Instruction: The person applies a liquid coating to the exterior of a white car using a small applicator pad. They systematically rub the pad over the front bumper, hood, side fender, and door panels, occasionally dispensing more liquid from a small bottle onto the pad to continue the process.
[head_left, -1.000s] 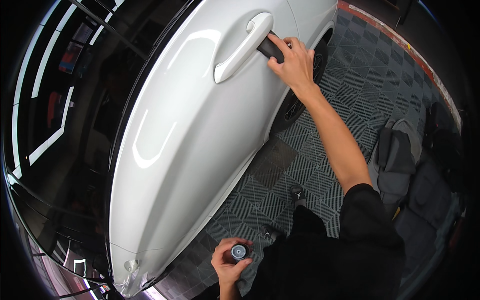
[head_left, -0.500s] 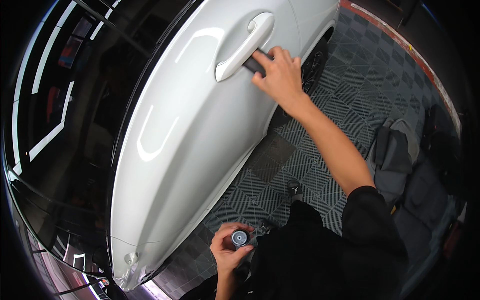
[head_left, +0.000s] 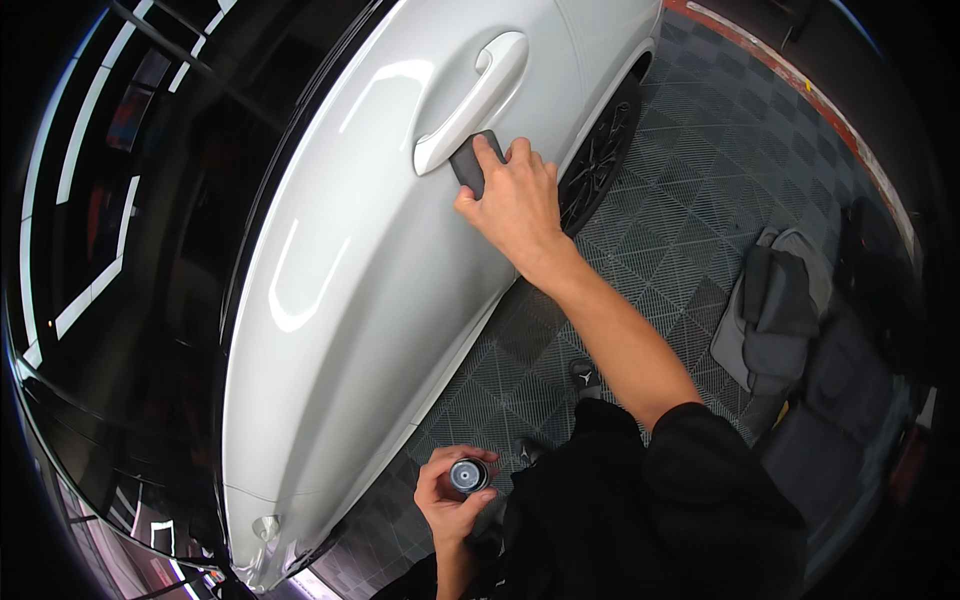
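Note:
My right hand (head_left: pixel 515 200) grips a dark grey applicator block (head_left: pixel 470 172), seemingly of foam, with the fingers over its top. The block lies against the white car door (head_left: pixel 350 330), close beside the lower end of the white door handle (head_left: pixel 475 100). Low in the picture, my left hand (head_left: pixel 450 505) curls around a small round bottle (head_left: pixel 468 476). Only the bottle's circular top shows; its body is hidden by its own top and my fingers.
Dark side windows (head_left: pixel 160 250) run along the left. A black wheel (head_left: pixel 605 150) stands beyond my right hand. Grey ribbed tiles (head_left: pixel 680 220) cover the floor. Grey cloths or garments (head_left: pixel 775 315) lie piled at the right. A red-and-white edge (head_left: pixel 840 110) bounds the far floor.
My right hand has slid the block left and nearer along the door, toward the handle's lower end. My left hand still holds the bottle. The whole view has shifted slightly.

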